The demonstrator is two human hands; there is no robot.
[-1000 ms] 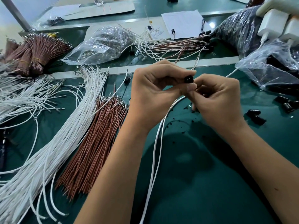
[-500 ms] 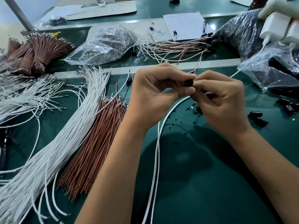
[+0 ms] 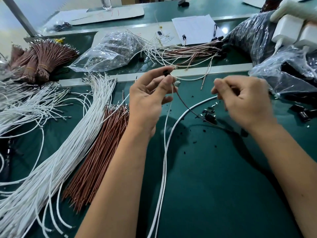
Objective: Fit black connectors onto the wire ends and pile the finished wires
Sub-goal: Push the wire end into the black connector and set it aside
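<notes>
The connector (image 3: pixel 165 73) is sitting pinched between the thumb and fingertips of the left hand (image 3: pixel 148 98), above the tabletop (image 3: pixel 214 186), with white wires (image 3: pixel 165 160) and a brown wire (image 3: pixel 183 103) hanging down from it. The right hand (image 3: pixel 243 102) is blurred, its fingers curled; I cannot tell if it is pinching something. I think a light pull on each wire is confirming the fit. Further back, the finished pile (image 3: pixel 185 52) is waiting.
</notes>
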